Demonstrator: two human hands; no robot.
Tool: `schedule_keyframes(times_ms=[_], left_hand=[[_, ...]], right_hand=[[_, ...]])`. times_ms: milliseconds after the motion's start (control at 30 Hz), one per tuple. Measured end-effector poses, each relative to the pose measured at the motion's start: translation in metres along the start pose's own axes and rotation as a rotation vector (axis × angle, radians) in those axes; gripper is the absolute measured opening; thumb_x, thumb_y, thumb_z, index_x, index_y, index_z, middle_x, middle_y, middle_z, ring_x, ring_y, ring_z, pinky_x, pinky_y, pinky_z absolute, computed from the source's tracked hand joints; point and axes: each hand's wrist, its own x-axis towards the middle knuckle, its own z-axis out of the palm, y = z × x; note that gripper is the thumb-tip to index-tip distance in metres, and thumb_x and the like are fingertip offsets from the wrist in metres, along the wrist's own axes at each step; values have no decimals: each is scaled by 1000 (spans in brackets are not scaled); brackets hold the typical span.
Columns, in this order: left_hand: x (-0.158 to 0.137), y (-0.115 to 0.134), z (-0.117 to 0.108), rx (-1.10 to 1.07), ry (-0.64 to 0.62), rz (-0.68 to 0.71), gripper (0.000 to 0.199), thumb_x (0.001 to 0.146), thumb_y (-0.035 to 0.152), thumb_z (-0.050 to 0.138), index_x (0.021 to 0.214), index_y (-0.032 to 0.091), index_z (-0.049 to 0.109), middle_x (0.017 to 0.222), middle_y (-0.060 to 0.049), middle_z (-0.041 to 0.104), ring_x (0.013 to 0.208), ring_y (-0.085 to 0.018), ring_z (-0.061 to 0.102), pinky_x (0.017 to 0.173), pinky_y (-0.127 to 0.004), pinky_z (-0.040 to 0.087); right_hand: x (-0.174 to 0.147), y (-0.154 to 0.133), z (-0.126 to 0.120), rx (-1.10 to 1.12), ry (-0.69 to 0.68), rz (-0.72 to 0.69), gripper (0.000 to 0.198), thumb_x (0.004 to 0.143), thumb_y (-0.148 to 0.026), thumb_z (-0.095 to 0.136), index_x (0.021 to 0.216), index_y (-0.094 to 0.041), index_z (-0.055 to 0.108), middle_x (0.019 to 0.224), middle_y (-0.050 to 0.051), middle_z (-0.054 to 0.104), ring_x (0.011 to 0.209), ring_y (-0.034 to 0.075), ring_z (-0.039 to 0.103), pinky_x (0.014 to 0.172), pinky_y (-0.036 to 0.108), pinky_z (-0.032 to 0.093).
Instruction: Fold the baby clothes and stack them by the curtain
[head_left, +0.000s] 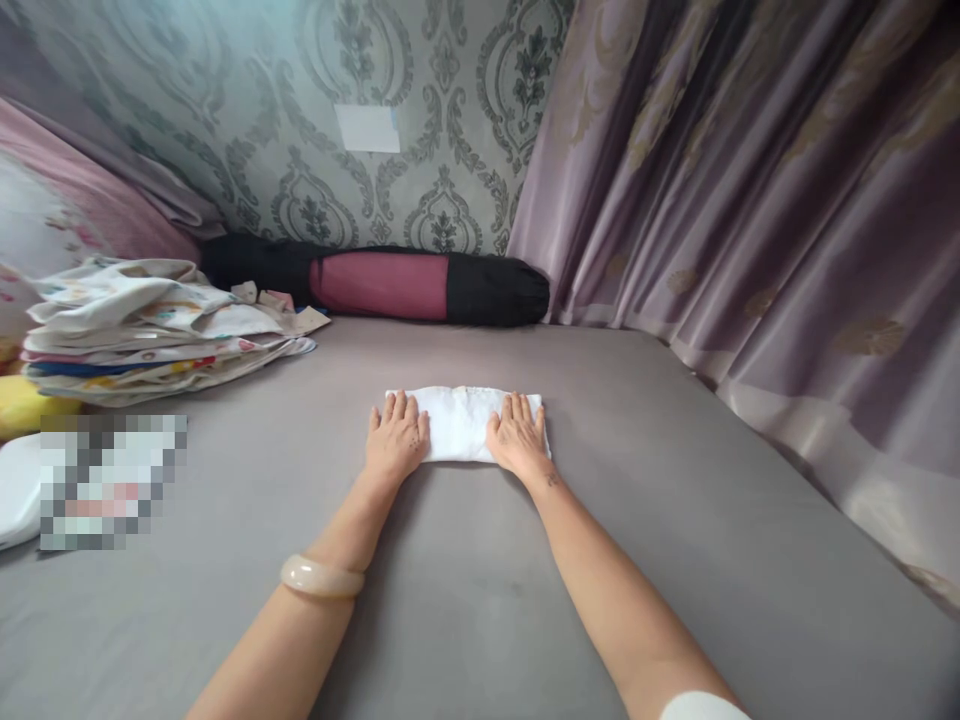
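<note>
White folded cloth point(459, 425): a person's left hand point(397, 437) and right hand point(517, 435) lie flat at its ends, fingers extended, gripping nothing; even outward pressure should smooth it.

Damask-patterned wall point(442, 70) beside purple curtains point(675, 180), gray bedsheet point(637, 420) below.

The head camera looks forward and down over both hands point(397, 435).
</note>
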Motion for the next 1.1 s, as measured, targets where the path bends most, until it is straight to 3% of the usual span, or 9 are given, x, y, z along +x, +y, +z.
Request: schedule_keyframes(times_ms=[133,267,433,633,767,967,1100], left_hand=[[-1,1,-4,-17,23,-9,52,98,34,23,137,11,49,151,-16,40,143,-30,31,114,-53,27],[-1,0,-7,-62,124,-61,50,98,33,24,133,15,55,146,-13,47,140,-27,37,114,-51,28],[2,-4,-10,-53,225,-131,53,98,33,22,136,10,52,147,-14,45,141,-27,34,117,-49,24],[5,-8,-4,-73,-63,-94,60,97,38,25,146,5,37,155,-16,32,144,-29,27,117,-48,24],[6,-9,-2,-81,-87,-106,61,98,39,22,147,7,35,156,-15,30,145,-28,25,117,-48,23],[2,-6,-4,-93,38,-95,54,96,36,29,141,8,45,151,-17,39,142,-30,32,115,-51,26],[0,-5,-7,-130,182,-57,49,96,33,32,134,9,52,145,-17,48,140,-28,37,116,-49,25]], right_hand=[[1,1,-3,14,-16,7,59,98,-33,21,149,-4,32,158,15,25,147,26,15,118,52,6],[4,8,-6,-1,20,56,60,98,-32,19,149,-4,31,158,15,23,147,27,16,118,53,6],[9,21,-7,-35,47,154,62,98,-33,19,150,-1,25,159,15,18,148,26,13,118,52,4],[10,24,-1,-22,1,177,62,98,-33,20,151,1,23,159,17,20,146,27,18,118,46,12],[10,24,0,-18,-3,173,63,98,-33,20,150,1,23,159,17,20,146,28,18,118,44,13],[10,25,-3,-22,-12,167,63,98,-34,20,150,1,23,158,17,20,146,28,18,118,47,14],[7,23,-9,-56,3,94,60,99,-33,20,150,-5,28,159,16,21,147,28,15,117,53,6]])
